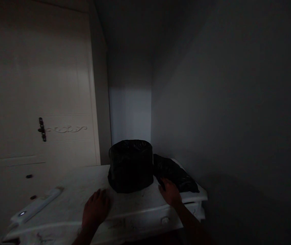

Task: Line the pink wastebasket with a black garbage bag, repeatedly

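A round black bin (131, 166), its rim covered by a black plastic bag, stands upright on a white dresser top (71, 190). My left hand (96, 207) rests palm down near the front edge, left of the bin and apart from it, with its fingers slightly bent and nothing visible in them. To the bin's right, my right hand (170, 192) is lowered against the front edge of a crumpled black plastic bag (178, 173). Its thumb and fingers are apart. The dim light hides whether the fingertips touch the plastic.
A long white object (37, 206), perhaps a power strip, lies on the left of the dresser. Behind it stands a white wardrobe (66, 85) with a dark ornate handle (42, 129). A bare grey wall (227, 102) runs close along the right side. A drawer knob (165, 220) protrudes in front.
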Demonstrator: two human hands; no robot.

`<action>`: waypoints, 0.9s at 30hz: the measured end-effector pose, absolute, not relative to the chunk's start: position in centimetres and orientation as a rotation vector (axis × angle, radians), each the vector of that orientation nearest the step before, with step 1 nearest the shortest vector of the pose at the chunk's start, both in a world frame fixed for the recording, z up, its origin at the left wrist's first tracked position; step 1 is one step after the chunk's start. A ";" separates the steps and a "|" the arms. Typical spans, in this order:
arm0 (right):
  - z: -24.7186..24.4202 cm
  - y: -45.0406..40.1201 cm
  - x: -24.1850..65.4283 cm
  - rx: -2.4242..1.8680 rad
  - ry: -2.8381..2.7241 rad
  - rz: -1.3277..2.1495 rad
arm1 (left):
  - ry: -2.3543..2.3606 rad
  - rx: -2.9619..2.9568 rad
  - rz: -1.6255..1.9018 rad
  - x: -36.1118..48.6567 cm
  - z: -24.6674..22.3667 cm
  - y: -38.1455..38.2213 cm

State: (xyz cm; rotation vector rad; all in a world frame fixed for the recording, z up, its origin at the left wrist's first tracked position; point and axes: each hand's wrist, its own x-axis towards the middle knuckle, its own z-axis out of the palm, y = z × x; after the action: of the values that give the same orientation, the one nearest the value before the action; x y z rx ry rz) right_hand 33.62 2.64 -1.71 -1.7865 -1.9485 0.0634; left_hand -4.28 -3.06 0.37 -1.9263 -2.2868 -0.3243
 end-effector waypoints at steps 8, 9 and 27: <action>-2.4 3.1 33.8 -1.762 -1.958 0.046 | -2.262 -1.922 -0.362 -4.6 -0.2 -2.8; -2.5 3.2 33.8 -1.762 -1.958 0.044 | -2.258 -1.920 -0.374 -4.7 -0.3 -2.7; -2.0 2.8 33.8 -1.775 -1.955 0.064 | -2.283 -1.884 -0.351 -4.6 -0.4 -2.6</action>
State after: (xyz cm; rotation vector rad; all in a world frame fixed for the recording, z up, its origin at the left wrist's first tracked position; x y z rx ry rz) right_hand 33.84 2.82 -2.02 -1.7746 -1.9549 0.0638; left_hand -4.62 -2.58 -0.39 -1.8845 -2.2831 -0.3512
